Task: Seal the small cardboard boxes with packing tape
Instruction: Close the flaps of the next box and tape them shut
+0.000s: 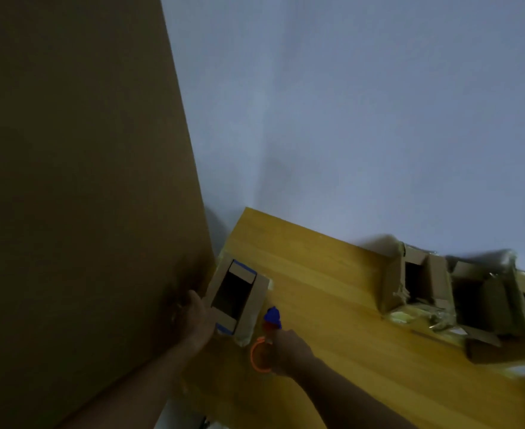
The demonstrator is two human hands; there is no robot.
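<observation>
I'm seeing the open box lying on the table, long axis running toward the far-right. Left hand is gripping its near-left edge; right hand is gripping the tape dispenser just beside its near end.

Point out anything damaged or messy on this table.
The two open boxes at the table's far right look torn, with crumpled clear tape trailing off them. The small box beside the left hand looks intact.

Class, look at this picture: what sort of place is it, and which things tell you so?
Probably a home or small workshop packing spot. A yellow wooden table stands against a plain pale wall, with open small cardboard boxes on it and a tape dispenser in the right hand.
</observation>
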